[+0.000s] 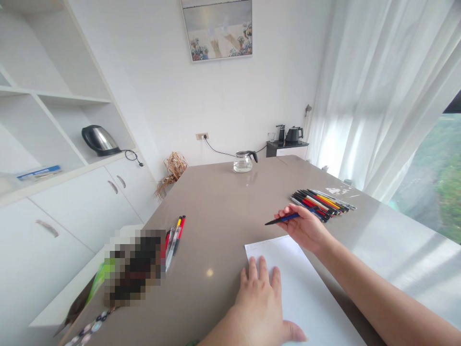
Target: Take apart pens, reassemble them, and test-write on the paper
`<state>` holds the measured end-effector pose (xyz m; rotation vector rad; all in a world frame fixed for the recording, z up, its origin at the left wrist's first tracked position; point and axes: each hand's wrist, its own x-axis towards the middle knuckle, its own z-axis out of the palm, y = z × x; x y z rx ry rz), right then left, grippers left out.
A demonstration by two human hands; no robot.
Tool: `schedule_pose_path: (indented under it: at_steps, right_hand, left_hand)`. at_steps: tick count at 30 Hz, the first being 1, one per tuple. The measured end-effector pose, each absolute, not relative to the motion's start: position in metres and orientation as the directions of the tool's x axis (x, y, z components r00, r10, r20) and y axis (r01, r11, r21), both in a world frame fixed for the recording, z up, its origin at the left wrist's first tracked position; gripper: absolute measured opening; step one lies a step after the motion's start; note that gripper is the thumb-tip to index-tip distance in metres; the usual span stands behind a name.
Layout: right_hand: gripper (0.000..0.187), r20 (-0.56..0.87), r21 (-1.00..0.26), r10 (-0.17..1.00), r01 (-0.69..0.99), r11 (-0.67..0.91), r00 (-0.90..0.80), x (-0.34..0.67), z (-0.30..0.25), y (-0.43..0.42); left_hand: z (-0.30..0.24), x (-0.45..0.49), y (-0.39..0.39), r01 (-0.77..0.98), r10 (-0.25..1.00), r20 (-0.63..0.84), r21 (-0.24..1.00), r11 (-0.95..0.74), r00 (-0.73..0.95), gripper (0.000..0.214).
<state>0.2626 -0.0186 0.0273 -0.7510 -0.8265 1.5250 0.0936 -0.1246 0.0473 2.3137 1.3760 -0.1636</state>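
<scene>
My left hand (260,293) lies flat with its fingers spread on a white sheet of paper (306,283), which rests on the brown table near me. Faint small marks run along the paper's far edge. In my right hand (306,226) is a blue and black pen (286,218), held above the far right corner of the sheet with its dark tip pointing left. Just beyond that hand lies a row of several pens (320,202) in black, red, yellow and white, side by side on the table.
At the left table edge lie several more pens (175,235) beside a pixelated dark patch (139,269). A glass pot (243,162) stands at the table's far end. White scraps (338,191) lie behind the pen row. A kettle (101,141) sits on the left shelf.
</scene>
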Motion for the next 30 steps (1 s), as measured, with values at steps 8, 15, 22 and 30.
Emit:
schedule_pose_path:
  at_steps: [8,15,22,30]
  right_hand:
    - [0.063,0.168,-0.911,0.985,-0.377,0.166,0.026,0.273,0.047,-0.027]
    - [0.05,0.213,-0.904,0.977,-0.377,0.202,0.014,0.281,0.054,-0.029]
    - [0.053,0.261,-0.899,0.962,-0.342,0.273,0.083,0.287,0.056,-0.027]
    - [0.038,0.321,-0.735,0.915,-0.545,0.403,0.243,0.348,0.061,-0.015]
  left_hand:
    - [0.046,0.094,-0.124,0.865,0.804,-0.335,0.29,-0.409,0.492,0.099]
    - [0.05,0.094,-0.126,0.861,0.799,-0.336,0.295,-0.413,0.499,0.097]
    - [0.05,0.094,-0.125,0.858,0.792,-0.342,0.299,-0.418,0.505,0.094]
    - [0.05,0.094,-0.127,0.858,0.803,-0.324,0.314,-0.407,0.5,0.095]
